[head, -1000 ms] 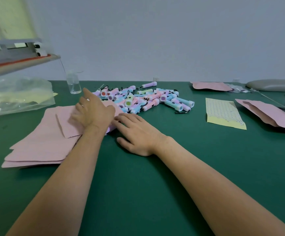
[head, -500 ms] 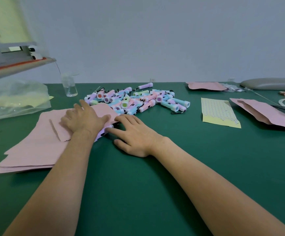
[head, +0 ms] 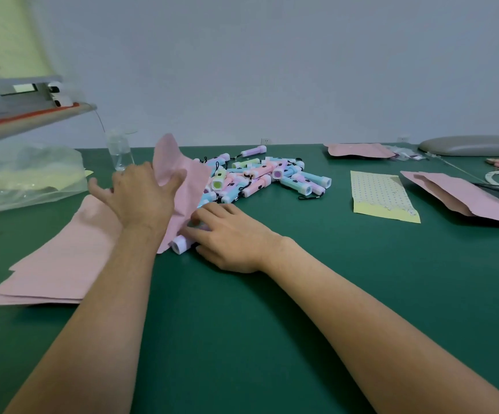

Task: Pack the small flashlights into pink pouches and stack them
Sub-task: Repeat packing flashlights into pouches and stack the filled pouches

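The left hand (head: 143,195) has its grip closed on a pink pouch (head: 188,186), thumb across the front, holding it raised just left of frame centre. The pouch looks limp and light, and I'd take it near its open edge. The right hand (head: 233,237) lies over a flashlight (head: 180,245) at the pouch's lower edge. Whether that grip pinches or only presses, I cannot tell. The flashlight looks hard, smooth and apt to roll, and only its white end shows. Behind on the bench (head: 272,294) sits the pile of flashlights (head: 260,177). The stack of pouches (head: 51,264) lies at left.
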Action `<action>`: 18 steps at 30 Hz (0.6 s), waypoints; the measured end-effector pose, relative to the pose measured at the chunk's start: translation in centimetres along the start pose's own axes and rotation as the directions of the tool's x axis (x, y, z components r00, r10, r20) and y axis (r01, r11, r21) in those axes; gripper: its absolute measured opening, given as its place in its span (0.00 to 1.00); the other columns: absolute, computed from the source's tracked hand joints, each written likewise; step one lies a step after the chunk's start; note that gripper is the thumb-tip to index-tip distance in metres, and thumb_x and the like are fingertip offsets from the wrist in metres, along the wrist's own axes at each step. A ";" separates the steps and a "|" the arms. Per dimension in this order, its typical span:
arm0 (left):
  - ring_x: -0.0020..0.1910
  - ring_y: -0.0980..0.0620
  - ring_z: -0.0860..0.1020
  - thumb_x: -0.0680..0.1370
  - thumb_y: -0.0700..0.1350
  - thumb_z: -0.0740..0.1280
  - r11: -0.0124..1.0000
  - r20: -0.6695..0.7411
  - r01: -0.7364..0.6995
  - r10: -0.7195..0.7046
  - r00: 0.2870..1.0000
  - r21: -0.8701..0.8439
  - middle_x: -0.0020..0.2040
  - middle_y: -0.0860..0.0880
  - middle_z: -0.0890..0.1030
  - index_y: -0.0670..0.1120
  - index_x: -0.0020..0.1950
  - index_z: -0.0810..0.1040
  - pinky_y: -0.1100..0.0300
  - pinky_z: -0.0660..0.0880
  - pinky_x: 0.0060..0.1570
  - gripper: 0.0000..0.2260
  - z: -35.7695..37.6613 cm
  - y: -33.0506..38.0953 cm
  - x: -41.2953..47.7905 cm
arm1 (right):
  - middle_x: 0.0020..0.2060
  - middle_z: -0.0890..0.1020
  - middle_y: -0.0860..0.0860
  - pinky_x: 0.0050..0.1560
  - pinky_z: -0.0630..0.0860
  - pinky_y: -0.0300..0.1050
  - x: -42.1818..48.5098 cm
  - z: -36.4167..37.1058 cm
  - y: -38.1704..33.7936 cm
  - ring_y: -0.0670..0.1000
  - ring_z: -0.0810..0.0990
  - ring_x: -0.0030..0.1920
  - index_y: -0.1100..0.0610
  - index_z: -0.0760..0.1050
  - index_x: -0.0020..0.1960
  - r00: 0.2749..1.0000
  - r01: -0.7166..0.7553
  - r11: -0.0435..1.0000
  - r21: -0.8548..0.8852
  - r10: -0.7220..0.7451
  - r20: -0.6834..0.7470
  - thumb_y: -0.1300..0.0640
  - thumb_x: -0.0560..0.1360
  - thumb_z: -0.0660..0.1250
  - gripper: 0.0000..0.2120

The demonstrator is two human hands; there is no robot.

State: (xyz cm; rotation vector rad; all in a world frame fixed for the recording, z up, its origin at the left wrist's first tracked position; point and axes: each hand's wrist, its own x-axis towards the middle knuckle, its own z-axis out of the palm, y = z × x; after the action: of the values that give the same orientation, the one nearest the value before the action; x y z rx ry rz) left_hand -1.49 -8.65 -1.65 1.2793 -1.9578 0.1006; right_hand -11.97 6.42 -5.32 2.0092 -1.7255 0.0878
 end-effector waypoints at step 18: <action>0.54 0.48 0.80 0.70 0.78 0.53 0.531 0.542 0.455 0.008 0.841 -0.715 0.53 0.53 0.83 0.51 0.64 0.73 0.47 0.75 0.61 0.37 1.4 6.4 -4.4 | 0.48 0.82 0.50 0.56 0.76 0.53 -6.7 -1.2 7.1 0.54 0.78 0.52 0.56 0.81 0.55 0.658 -0.715 0.638 0.285 0.753 -0.035 0.46 0.83 0.62 0.15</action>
State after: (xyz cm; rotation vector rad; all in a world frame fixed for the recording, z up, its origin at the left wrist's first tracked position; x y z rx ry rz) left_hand -6.63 -2.85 -3.35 0.9041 -1.7778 -1.2866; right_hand -19.67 12.38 -4.39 1.2384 -2.4152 0.7461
